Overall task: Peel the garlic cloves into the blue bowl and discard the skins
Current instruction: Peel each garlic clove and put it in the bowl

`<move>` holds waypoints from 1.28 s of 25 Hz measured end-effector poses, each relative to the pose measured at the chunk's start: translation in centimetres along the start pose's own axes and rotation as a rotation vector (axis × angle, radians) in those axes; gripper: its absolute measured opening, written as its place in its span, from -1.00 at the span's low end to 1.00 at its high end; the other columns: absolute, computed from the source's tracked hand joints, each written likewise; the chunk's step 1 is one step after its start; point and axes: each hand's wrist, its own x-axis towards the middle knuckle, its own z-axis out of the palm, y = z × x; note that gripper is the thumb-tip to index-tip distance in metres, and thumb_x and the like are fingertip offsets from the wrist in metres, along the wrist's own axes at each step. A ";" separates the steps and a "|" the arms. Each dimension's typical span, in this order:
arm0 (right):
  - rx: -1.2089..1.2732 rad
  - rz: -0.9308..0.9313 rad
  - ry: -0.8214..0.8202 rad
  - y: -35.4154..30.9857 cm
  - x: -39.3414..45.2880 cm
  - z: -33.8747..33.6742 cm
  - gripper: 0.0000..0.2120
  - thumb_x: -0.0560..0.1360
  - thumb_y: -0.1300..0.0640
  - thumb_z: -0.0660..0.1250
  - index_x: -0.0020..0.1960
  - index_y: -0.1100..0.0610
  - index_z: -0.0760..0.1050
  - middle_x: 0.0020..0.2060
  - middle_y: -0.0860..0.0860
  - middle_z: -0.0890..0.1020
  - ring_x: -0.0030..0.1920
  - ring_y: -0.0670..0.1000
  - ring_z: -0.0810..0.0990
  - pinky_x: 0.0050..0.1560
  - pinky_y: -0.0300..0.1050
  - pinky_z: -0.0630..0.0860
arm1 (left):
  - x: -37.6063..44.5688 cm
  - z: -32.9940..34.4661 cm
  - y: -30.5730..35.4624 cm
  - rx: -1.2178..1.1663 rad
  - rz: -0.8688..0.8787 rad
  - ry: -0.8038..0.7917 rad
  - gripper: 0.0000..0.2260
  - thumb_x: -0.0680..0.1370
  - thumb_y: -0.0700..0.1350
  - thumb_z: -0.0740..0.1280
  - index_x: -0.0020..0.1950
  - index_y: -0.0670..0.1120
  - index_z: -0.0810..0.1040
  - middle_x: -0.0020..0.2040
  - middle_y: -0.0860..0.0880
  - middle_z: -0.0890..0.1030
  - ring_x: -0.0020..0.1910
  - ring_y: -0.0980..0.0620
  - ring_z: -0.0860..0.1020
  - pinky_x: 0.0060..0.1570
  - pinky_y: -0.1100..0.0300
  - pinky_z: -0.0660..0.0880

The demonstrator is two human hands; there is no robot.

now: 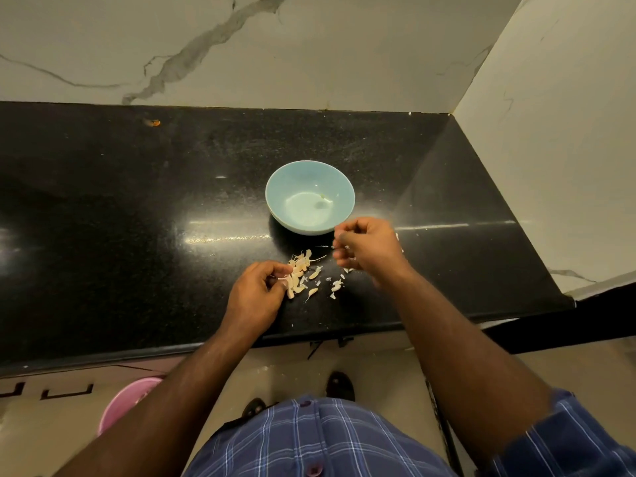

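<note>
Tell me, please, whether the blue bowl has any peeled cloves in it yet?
Practically empty: the blue bowl stands upright and shows a bare bottom, with only a few tiny flecks.

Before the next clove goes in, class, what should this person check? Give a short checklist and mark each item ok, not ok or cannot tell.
1. Blue bowl upright on the counter, within reach: ok.
2. Bowl free of skins: not ok, small flecks lie inside.
3. Cloves and skins kept apart: not ok, one mixed pile.
4. Left hand gripping a piece at the pile: ok.
5. Right hand holding a peeled clove: cannot tell, blurred.
6. Pink bin on the floor ready for skins: cannot tell.
</note>
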 end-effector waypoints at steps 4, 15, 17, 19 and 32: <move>-0.088 0.243 -0.205 3.2 -2.8 -0.1 -0.92 0.58 0.33 0.34 0.06 0.25 0.57 -0.14 0.19 0.70 -0.23 0.10 0.70 -0.22 -0.07 0.67 | 0.0 0.2 0.0 -0.010 0.007 0.016 -0.71 0.55 -0.26 0.36 0.03 0.16 0.63 0.00 0.21 0.57 -0.10 0.27 0.55 -0.19 0.46 0.40; -0.696 -0.189 -0.176 5.3 -3.7 2.4 -0.72 0.55 0.03 0.46 0.25 0.00 0.63 0.10 -0.06 0.64 0.09 -0.10 0.57 0.17 -0.09 0.53 | 0.3 -1.5 -1.2 -0.027 -0.052 0.017 -0.64 0.54 -0.29 0.35 -0.07 0.23 0.57 0.04 0.06 0.63 -0.04 0.11 0.59 -0.10 0.16 0.56; -0.822 -0.237 -0.171 5.3 -3.6 3.2 -0.65 0.53 0.01 0.46 0.31 -0.02 0.60 0.15 -0.04 0.57 0.15 -0.05 0.55 0.22 -0.03 0.52 | 0.2 -1.6 -1.2 0.005 -0.045 0.003 -0.67 0.54 -0.28 0.36 -0.04 0.21 0.59 0.04 0.07 0.63 -0.03 0.13 0.59 -0.10 0.22 0.53; -0.857 -0.243 -0.165 5.1 -3.4 3.5 -0.64 0.54 0.01 0.46 0.32 -0.02 0.60 0.15 -0.03 0.54 0.16 -0.02 0.54 0.23 0.00 0.52 | 0.2 -1.7 -1.2 0.065 -0.043 -0.016 -0.78 0.54 -0.23 0.40 0.00 0.12 0.62 0.00 0.09 0.63 -0.05 0.16 0.58 -0.12 0.27 0.49; -0.733 -0.326 -0.167 4.0 -3.4 3.5 -0.77 0.58 0.04 0.41 0.23 0.01 0.65 0.09 -0.06 0.66 0.06 -0.12 0.58 0.11 -0.16 0.54 | 0.7 -2.2 -0.3 0.364 -0.029 -0.097 -0.96 0.54 -0.06 0.43 -0.08 0.06 0.59 -0.13 0.09 0.62 -0.17 0.18 0.55 -0.26 0.31 0.42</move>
